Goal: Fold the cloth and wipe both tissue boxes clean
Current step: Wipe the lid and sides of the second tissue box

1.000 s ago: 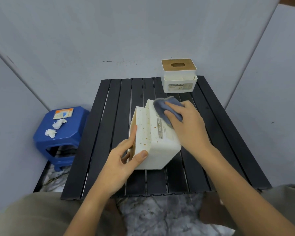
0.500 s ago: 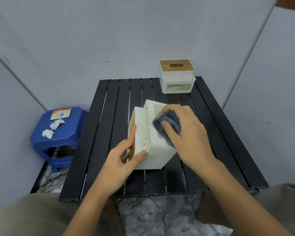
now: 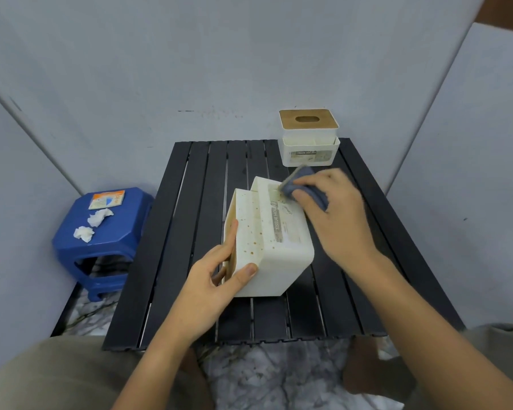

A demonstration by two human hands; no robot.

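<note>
A white tissue box (image 3: 279, 247), speckled with brown spots, lies tipped on its side in the middle of the black slatted table (image 3: 190, 232). My left hand (image 3: 216, 279) grips its near left corner, thumb on the upturned face. My right hand (image 3: 335, 211) holds a folded grey-blue cloth (image 3: 302, 187) and presses it on the box's far upper edge. A second white tissue box (image 3: 308, 137) with a wooden slotted lid stands upright at the table's far right corner.
A blue plastic stool (image 3: 101, 241) stands left of the table, with crumpled white tissues (image 3: 92, 223) and an orange packet (image 3: 106, 199) on it. Grey walls close in behind and on both sides. Marble floor shows below the table's near edge.
My right hand slid the cloth down the box's face toward me, then back up to its far edge. My left hand kept its grip on the box.
</note>
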